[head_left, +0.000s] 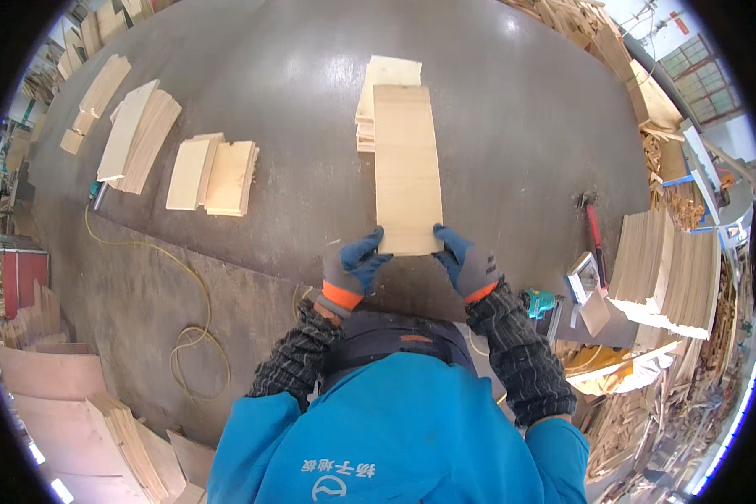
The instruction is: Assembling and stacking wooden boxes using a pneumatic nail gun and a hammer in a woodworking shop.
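Between my two gloved hands lies a long, pale wooden board [407, 168], its far end overlapping a short stack of wooden boards [388, 70]. My left hand [359, 267], in a blue and grey glove with an orange cuff, closes on the board's near left corner. On the near right corner, my right hand [464, 262] grips in a matching glove. The fingers under the board are hidden. Both hands are close to my body at the near edge of the dark worktable [302, 168].
Stacks of boards [218, 176] stand at the left, with more boards [139, 139] beyond. A yellow hose [206, 311] curls at the lower left. On the right are a teal nail gun [539, 302], a red-handled hammer [595, 227] and a large stack of thin boards [668, 269].
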Action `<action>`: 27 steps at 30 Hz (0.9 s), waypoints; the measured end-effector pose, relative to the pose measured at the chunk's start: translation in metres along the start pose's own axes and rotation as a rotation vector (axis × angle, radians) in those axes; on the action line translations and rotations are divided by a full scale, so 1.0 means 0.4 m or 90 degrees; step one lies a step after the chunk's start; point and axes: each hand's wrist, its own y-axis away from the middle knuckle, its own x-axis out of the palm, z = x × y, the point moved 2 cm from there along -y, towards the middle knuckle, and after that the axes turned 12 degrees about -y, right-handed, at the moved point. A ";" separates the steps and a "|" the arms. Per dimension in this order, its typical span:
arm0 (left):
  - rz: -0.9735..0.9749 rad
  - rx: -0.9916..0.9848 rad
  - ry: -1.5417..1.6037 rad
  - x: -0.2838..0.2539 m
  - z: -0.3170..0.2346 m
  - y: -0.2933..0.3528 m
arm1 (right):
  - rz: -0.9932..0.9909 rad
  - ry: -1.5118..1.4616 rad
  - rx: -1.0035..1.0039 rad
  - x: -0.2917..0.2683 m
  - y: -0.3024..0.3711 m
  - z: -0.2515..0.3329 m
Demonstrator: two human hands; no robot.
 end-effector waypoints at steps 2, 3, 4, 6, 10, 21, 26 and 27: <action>-0.029 0.022 0.033 0.009 0.010 -0.017 | 0.019 -0.008 0.055 -0.003 -0.016 0.003; -0.025 0.016 0.034 0.014 0.017 -0.014 | 0.034 -0.015 0.102 0.000 -0.018 -0.001; -0.030 0.022 0.013 0.008 0.006 -0.017 | 0.035 -0.016 0.108 0.000 -0.017 -0.007; -0.031 0.025 -0.007 0.010 0.000 -0.021 | -0.002 -0.015 0.041 -0.006 -0.012 -0.014; -0.078 0.081 -0.046 0.006 -0.018 -0.011 | 0.034 0.011 0.104 0.000 -0.015 0.007; -0.095 -0.004 -0.043 0.001 -0.051 0.002 | -0.068 -0.142 0.050 0.019 0.021 0.020; -0.081 -0.015 -0.063 0.005 -0.043 0.002 | -0.112 -0.234 0.147 0.059 0.025 0.007; -0.077 -0.012 -0.063 0.009 -0.039 0.002 | -0.119 -0.199 0.200 0.069 0.028 -0.015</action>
